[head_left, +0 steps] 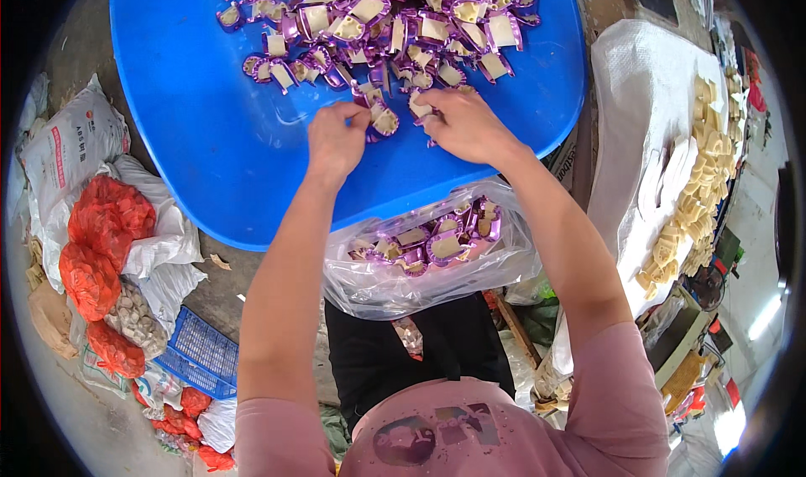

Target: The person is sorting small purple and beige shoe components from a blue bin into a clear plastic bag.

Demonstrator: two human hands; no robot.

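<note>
A heap of small curved parts (pixel 369 8), shiny purple outside and cream inside, lies on a blue tabletop (pixel 243 141). My left hand (pixel 336 138) is at the near edge of the heap, its thumb and fingers pinched beside one purple-and-cream part (pixel 384 119). Whether its fingertips grip that part is hard to see. To the right, my right hand (pixel 472 126) has its thumb and forefinger closed on another purple-and-cream part (pixel 419 105). Below the table's near edge, a clear plastic bag (pixel 361 290) on my lap holds several of the same parts.
White sacks (pixel 75 137), red bags (pixel 109 217) and a blue plastic crate (pixel 200 351) lie on the floor at left. On the right, a white woven sack (pixel 625 99) lies beside a spread of loose cream pieces (pixel 701 200).
</note>
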